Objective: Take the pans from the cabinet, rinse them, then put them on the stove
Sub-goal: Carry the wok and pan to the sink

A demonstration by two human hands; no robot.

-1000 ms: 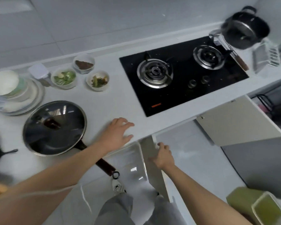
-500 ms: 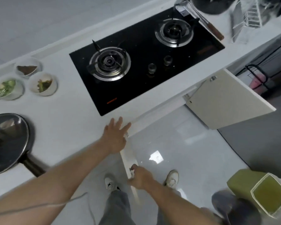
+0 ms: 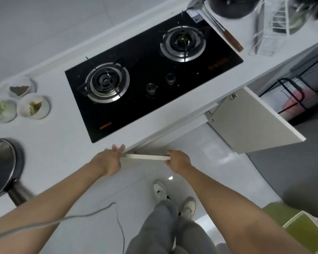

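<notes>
A black two-burner gas stove (image 3: pixel 147 70) is set into the white counter (image 3: pixel 62 142). Under the counter's front edge, the left cabinet door (image 3: pixel 145 157) shows as a thin white edge. My right hand (image 3: pixel 178 162) grips its free end. My left hand (image 3: pixel 108 160) rests on the counter edge by the door's hinge end, fingers fairly straight. The right cabinet door (image 3: pixel 250 121) stands wide open. A dark pan with a glass lid (image 3: pixel 2 167) sits on the counter at far left. A black pot (image 3: pixel 231 6) stands behind the stove. The cabinet's inside is hidden.
Three small bowls of food (image 3: pixel 33 107) sit left of the stove. A ladle with a brown handle (image 3: pixel 220 30) lies along its right side, next to a white rack (image 3: pixel 272 28). A green bin (image 3: pixel 305 230) stands on the floor at right. My feet (image 3: pixel 173 198) are below the door.
My right hand has swung the left cabinet door from pointing toward me to nearly flat against the cabinet front. My left hand slid to the counter edge. The view shifted right.
</notes>
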